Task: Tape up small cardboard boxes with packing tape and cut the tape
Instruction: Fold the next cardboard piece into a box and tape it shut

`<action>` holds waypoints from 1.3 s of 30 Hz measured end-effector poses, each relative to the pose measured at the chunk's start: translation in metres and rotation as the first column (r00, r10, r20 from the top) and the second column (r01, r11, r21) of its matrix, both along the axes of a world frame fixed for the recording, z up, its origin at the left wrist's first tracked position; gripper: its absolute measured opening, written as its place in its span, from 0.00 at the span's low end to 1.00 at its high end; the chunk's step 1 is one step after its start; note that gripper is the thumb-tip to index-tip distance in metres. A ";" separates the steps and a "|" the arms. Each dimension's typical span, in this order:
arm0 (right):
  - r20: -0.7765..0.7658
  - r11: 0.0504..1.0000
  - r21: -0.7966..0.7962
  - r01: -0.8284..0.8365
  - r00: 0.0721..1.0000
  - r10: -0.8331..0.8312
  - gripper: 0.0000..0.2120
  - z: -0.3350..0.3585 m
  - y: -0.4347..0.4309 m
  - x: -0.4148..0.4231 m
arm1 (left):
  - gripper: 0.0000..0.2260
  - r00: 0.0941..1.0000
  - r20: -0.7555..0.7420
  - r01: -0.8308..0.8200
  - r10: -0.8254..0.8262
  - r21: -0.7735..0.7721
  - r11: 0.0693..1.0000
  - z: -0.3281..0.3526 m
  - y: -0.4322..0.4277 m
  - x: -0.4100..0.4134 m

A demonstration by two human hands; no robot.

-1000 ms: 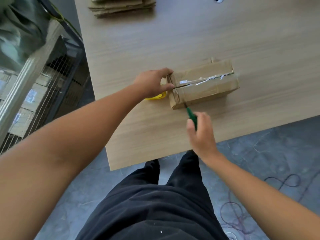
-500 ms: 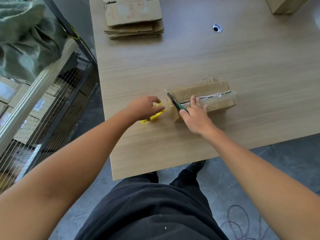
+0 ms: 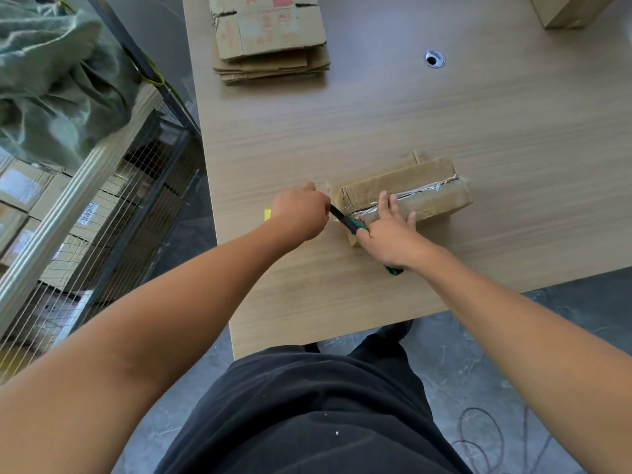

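One taped box is counted on the one table. At its near left end two hands are counted, a left hand and a right hand, along with one utility knife and one yellow tape dispenser. Beyond the taped box, one stack of flattened cartons, one further box and one cable hole are counted.
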State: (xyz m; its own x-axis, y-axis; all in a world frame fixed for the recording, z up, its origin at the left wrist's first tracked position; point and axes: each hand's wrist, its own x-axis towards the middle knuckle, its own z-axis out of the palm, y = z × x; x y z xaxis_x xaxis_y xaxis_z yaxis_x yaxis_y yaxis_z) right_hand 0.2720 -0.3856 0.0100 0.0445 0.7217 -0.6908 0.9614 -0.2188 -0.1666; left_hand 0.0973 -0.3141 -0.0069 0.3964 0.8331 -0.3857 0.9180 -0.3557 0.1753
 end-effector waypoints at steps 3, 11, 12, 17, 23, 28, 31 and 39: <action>0.051 1.000 -0.030 -0.002 0.999 0.004 0.27 -0.001 0.002 -0.009 | 0.09 1.000 0.006 -0.004 0.003 0.053 0.999 0.003 -0.006 0.001; -0.171 0.998 -0.044 0.042 0.984 -0.049 0.22 0.016 0.005 0.005 | 0.10 0.987 0.127 -0.109 0.100 0.072 0.991 0.010 -0.001 -0.040; -0.273 0.994 0.029 0.106 0.958 -0.094 0.21 0.018 0.002 0.012 | 0.09 0.974 0.170 -0.157 0.150 0.031 0.987 0.012 0.006 -0.046; -0.373 0.750 0.491 0.443 0.885 -0.279 0.27 0.005 -0.039 0.014 | 0.04 0.920 0.387 0.000 0.056 -0.142 0.990 0.029 0.040 -0.029; -0.426 0.365 0.403 0.840 0.524 -0.738 0.21 -0.027 -0.056 -0.002 | 0.06 0.918 0.381 0.269 -0.107 -0.402 0.876 0.028 0.059 0.023; -0.585 0.424 0.257 0.869 0.489 -0.647 0.24 -0.036 -0.049 0.014 | 0.06 0.886 0.442 0.152 0.141 -0.563 0.813 0.025 0.021 0.014; -0.611 0.558 0.231 0.797 0.565 -0.554 0.24 -0.031 -0.044 0.037 | 0.11 0.864 0.423 0.078 0.272 -0.647 0.759 0.030 -0.027 0.007; -0.469 0.793 0.425 0.437 0.855 -0.220 0.16 -0.001 -0.037 0.085 | 0.12 0.781 0.380 -0.251 0.496 -0.536 0.806 0.059 -0.101 0.014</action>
